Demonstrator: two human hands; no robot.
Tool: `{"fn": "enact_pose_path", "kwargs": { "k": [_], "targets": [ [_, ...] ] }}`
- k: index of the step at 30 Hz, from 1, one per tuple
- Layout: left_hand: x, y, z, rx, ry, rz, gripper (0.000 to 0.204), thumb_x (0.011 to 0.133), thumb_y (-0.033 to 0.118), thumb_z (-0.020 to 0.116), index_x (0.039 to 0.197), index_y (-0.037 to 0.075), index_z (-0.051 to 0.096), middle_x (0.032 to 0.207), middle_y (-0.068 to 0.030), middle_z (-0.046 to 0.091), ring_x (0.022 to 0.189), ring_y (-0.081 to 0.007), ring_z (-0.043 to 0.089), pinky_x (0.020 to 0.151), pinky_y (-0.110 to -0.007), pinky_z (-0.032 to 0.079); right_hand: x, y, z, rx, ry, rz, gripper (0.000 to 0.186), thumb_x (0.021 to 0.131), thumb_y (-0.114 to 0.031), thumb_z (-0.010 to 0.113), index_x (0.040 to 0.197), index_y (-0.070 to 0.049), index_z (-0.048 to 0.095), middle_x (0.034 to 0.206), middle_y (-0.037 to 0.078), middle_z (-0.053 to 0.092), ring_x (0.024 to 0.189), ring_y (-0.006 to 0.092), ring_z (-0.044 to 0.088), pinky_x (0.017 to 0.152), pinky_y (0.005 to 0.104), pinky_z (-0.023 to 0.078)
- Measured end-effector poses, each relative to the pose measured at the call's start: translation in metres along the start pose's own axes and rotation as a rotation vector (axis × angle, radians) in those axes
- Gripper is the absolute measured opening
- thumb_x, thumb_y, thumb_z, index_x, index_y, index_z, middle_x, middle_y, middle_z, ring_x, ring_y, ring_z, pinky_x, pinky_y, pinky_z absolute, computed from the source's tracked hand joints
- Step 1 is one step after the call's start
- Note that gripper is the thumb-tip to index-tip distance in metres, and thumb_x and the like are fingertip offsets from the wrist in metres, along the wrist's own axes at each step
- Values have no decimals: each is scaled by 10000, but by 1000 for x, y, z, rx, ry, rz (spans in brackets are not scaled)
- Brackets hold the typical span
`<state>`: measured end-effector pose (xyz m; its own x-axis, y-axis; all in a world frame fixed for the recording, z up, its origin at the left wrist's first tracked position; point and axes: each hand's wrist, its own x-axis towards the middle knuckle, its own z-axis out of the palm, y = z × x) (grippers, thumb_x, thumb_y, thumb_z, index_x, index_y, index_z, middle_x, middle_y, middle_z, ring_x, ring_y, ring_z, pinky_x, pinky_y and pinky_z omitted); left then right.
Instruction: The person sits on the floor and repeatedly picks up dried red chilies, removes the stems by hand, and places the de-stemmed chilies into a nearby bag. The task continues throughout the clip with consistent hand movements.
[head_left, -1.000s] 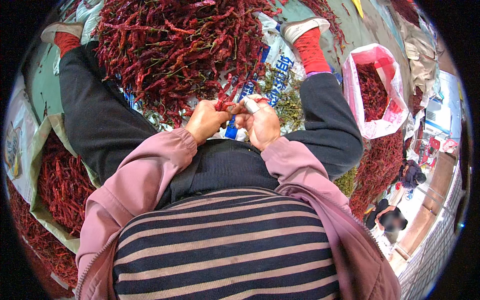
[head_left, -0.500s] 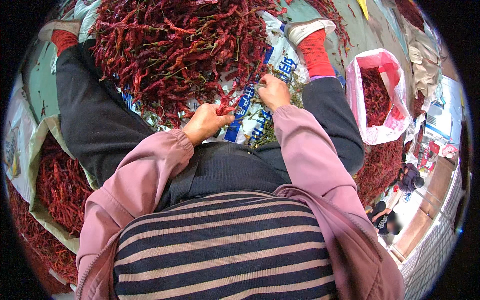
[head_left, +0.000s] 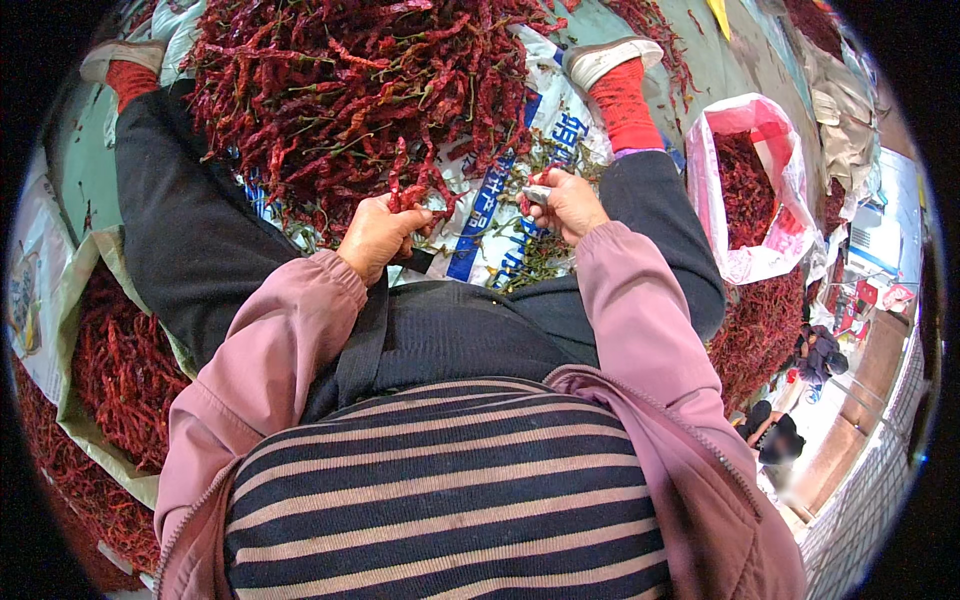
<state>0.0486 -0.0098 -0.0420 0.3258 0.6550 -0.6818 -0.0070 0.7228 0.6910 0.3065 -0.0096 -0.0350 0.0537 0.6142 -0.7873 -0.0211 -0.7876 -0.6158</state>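
Observation:
A large heap of dried red chilies [head_left: 340, 90] lies in front of me between my legs. My left hand [head_left: 375, 235] is closed on a few dried red chilies [head_left: 412, 190] at the heap's near edge, their tips pointing up and right. To its right, my right hand [head_left: 570, 205] is closed around a small grey metallic piece [head_left: 537, 194], whose exact kind I cannot make out. A bit of red chili shows beside those fingers. Loose green-brown stems [head_left: 535, 255] are scattered on the printed white and blue sheet [head_left: 480, 215] under my right hand.
An open pink and white sack [head_left: 705, 190] of chilies stands right of my right leg. A pale green sack [head_left: 72, 370] of chilies is at my left. More chilies [head_left: 755, 335] lie right of my knee. Two people [head_left: 820, 352] are far off at the right.
My hands have moved farther apart: the left slightly left, the right slightly right and down. Chilies now stick up from the left fingers, and the grey piece shows in the right.

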Motion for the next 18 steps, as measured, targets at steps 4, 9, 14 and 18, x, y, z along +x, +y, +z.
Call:
{"fn": "enact_pose_path", "kwargs": {
  "k": [4, 9, 14, 18],
  "targets": [
    [-1, -6, -16, -27, 28, 4, 80, 750, 102, 587, 794, 42, 559, 653, -47, 579, 420, -77, 442, 392, -204, 359, -26, -19, -8, -38, 53, -107, 138, 776, -66, 542, 904, -32, 501, 752, 96, 601, 505, 104, 528, 434, 213, 423],
    [-10, -16, -41, -83, 162, 30, 71, 755, 101, 578, 785, 46, 546, 652, -66, 578, 421, -94, 442, 398, -216, 355, -37, -74, -160, 62, 205, -511, 185, 793, -104, 500, 881, 44, 566, 758, 97, 586, 567, 119, 501, 511, 226, 412],
    [-12, -11, -41, -160, 176, 35, 104, 756, 122, 588, 812, 39, 560, 655, -66, 581, 429, -103, 454, 410, -226, 373, -80, -56, -372, 216, 1180, -425, 284, 818, -113, 498, 1067, 20, 527, 870, 102, 601, 724, 150, 579, 582, 250, 488],
    [-13, -19, -44, -113, 182, 1, 110, 754, 146, 594, 788, 46, 567, 664, -59, 585, 453, -109, 483, 423, -235, 392, -55, -63, -154, -173, 515, -469, 272, 805, -95, 497, 1046, 28, 513, 963, 109, 580, 734, 168, 592, 575, 268, 493]
  ]
}}
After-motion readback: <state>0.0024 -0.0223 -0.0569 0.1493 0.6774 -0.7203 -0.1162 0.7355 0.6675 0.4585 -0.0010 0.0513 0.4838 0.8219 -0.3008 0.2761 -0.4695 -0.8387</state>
